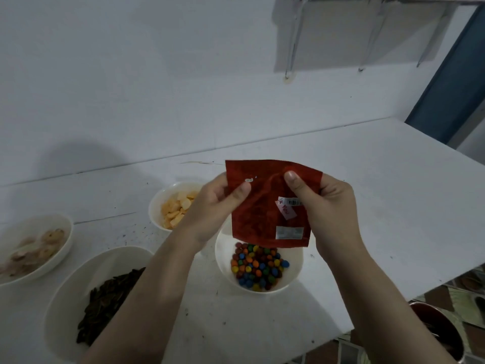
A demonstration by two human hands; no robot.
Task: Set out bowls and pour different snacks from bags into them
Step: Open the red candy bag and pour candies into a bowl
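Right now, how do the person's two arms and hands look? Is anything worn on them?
Both forearms are bare as far as the picture shows: no sleeves, gloves, watch or bracelet. No ring is visible on the left hand or the right hand. The thumbnails are short and plain, without polish. The image is slightly soft, so very small marks cannot be ruled out.

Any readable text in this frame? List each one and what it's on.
"k you": pink letters on a white sticker on the red bag, first part hidden; likely "Thank you".
Barcode strip on the bag, beside the right hand: digits too small to read.
Pale label low on the bag: blurred, unreadable.
Small white mark near the left hand: not legible.
Bowls and table: no text.
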